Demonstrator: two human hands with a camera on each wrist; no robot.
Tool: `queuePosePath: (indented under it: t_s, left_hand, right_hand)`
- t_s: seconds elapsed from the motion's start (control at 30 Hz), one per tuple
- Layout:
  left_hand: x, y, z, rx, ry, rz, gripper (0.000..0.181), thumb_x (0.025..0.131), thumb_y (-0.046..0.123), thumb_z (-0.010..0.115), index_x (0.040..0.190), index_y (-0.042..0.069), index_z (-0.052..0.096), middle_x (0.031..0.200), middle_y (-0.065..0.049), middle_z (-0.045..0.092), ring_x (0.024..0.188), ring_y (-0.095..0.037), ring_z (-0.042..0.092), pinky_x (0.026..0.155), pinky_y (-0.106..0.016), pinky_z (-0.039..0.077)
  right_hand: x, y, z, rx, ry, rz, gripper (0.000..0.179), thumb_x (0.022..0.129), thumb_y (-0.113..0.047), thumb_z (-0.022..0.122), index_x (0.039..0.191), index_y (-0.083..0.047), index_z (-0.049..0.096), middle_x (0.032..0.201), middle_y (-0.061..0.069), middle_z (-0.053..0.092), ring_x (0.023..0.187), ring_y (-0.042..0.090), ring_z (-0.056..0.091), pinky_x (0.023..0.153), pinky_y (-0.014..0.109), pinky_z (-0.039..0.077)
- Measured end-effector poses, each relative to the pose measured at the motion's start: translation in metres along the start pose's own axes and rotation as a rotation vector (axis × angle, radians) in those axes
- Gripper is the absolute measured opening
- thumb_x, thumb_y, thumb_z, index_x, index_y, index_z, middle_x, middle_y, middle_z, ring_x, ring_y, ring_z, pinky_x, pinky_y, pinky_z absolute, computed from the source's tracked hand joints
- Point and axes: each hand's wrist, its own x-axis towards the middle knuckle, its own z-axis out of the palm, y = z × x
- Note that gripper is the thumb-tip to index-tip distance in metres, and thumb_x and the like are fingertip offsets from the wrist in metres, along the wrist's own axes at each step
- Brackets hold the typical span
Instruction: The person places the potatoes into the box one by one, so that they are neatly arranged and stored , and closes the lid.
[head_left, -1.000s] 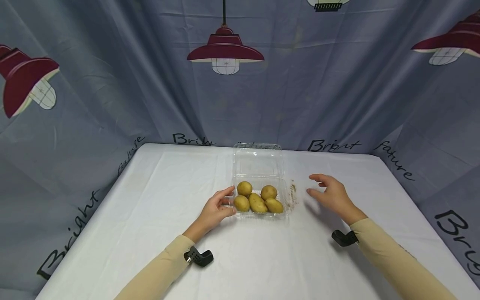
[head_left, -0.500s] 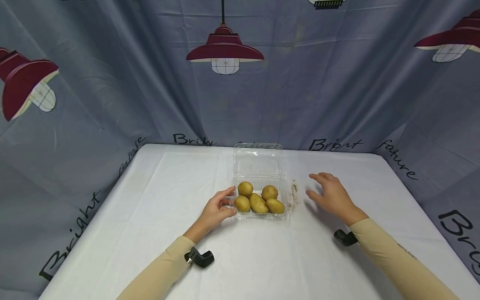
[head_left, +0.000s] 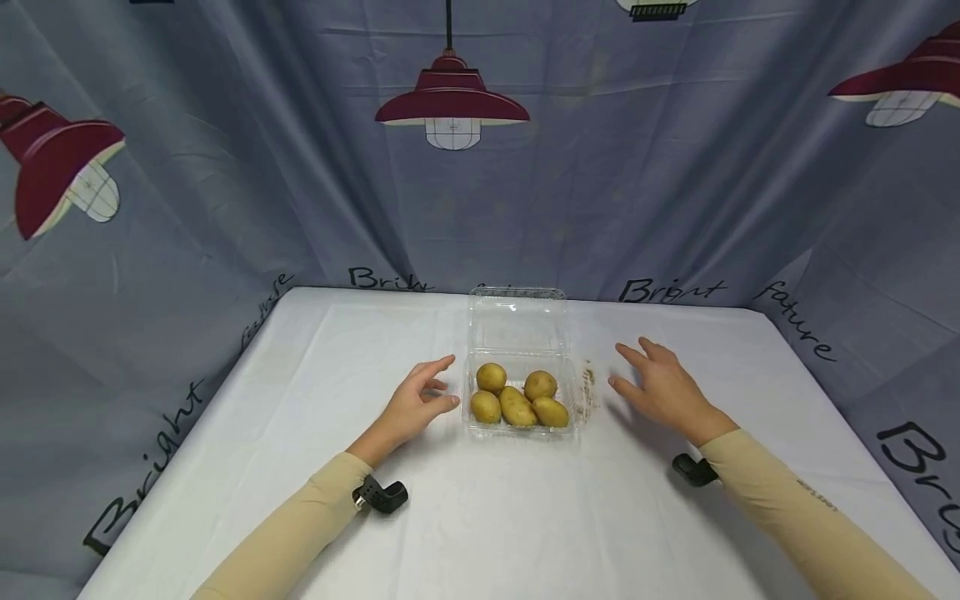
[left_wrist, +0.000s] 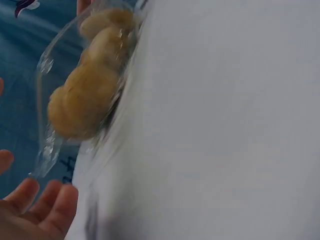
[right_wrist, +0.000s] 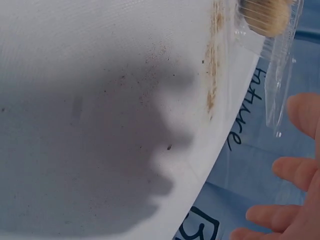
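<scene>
A clear plastic clamshell box (head_left: 517, 432) stands on the white table with its lid (head_left: 517, 325) folded back. Inside the base lie several yellow potatoes (head_left: 516, 407). My left hand (head_left: 408, 406) is just left of the box, apart from it, fingers and thumb loosely spread and holding nothing. To the right of the box, over the table, my right hand (head_left: 663, 387) also holds nothing, its fingers spread. The right wrist view shows that hand's fingers (right_wrist: 295, 172) near the box's lid edge, with one potato (right_wrist: 267, 16) showing at the top.
A streak of brown dirt (head_left: 587, 392) marks the white tablecloth (head_left: 360, 333) beside the box's right side. Behind the table hangs a blue-grey curtain (head_left: 600, 183) printed with red lamps and lettering. A black camera sits on each wrist.
My left hand has let go of the box's left side and moved away to the left. The right hand's fingers have spread slightly. The box and potatoes stay in place.
</scene>
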Motion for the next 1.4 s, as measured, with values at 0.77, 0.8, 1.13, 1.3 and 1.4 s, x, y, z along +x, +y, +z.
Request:
queuePosePath:
  t_s: [0.77, 0.8, 1.13, 1.3, 1.4]
  left_hand:
    - [0.04, 0.042, -0.067, 0.846, -0.076, -0.078, 0.07, 0.102, 0.053, 0.048, 0.16, 0.016, 0.035, 0.169, -0.029, 0.011, 0.154, -0.054, 0.009, 0.124, -0.068, 0.013]
    - [0.041, 0.042, -0.068, 0.849, -0.076, -0.089, 0.07, 0.102, 0.054, 0.047, 0.161, 0.017, 0.034, 0.169, -0.028, 0.01, 0.155, -0.053, 0.008, 0.124, -0.068, 0.013]
    - [0.049, 0.038, -0.07, 0.777, -0.049, -0.141, 0.071, 0.103, 0.055, 0.043, 0.162, 0.017, 0.031, 0.169, -0.028, 0.007, 0.154, -0.055, 0.006, 0.125, -0.067, 0.009]
    - [0.065, 0.035, -0.065, 0.742, -0.046, -0.157, 0.073, 0.103, 0.056, 0.042, 0.162, 0.016, 0.03, 0.169, -0.03, 0.005, 0.154, -0.056, 0.006, 0.125, -0.067, 0.01]
    - [0.078, 0.034, -0.06, 0.736, -0.043, -0.166, 0.073, 0.103, 0.056, 0.041, 0.162, 0.016, 0.029, 0.169, -0.029, 0.005, 0.154, -0.055, 0.008, 0.125, -0.066, 0.01]
  right_hand:
    - [0.006, -0.003, -0.02, -0.105, -0.007, -0.029, 0.062, 0.102, -0.037, 0.058, 0.149, 0.002, 0.047, 0.149, 0.048, 0.034, 0.133, 0.069, 0.035, 0.109, 0.075, 0.033]
    - [0.006, -0.004, -0.02, -0.102, -0.004, -0.031, 0.062, 0.102, -0.037, 0.057, 0.15, 0.002, 0.047, 0.149, 0.048, 0.034, 0.133, 0.069, 0.036, 0.109, 0.075, 0.033]
    - [0.016, -0.011, -0.02, -0.059, -0.047, 0.017, 0.064, 0.105, -0.04, 0.052, 0.154, 0.001, 0.041, 0.155, 0.045, 0.027, 0.139, 0.068, 0.028, 0.111, 0.076, 0.029]
    - [0.034, -0.015, -0.021, -0.016, -0.079, 0.052, 0.067, 0.106, -0.043, 0.047, 0.156, 0.001, 0.036, 0.158, 0.043, 0.024, 0.143, 0.065, 0.024, 0.113, 0.076, 0.027]
    - [0.049, -0.02, -0.021, 0.023, -0.105, 0.081, 0.07, 0.106, -0.045, 0.044, 0.158, 0.001, 0.033, 0.159, 0.041, 0.022, 0.146, 0.062, 0.021, 0.115, 0.073, 0.025]
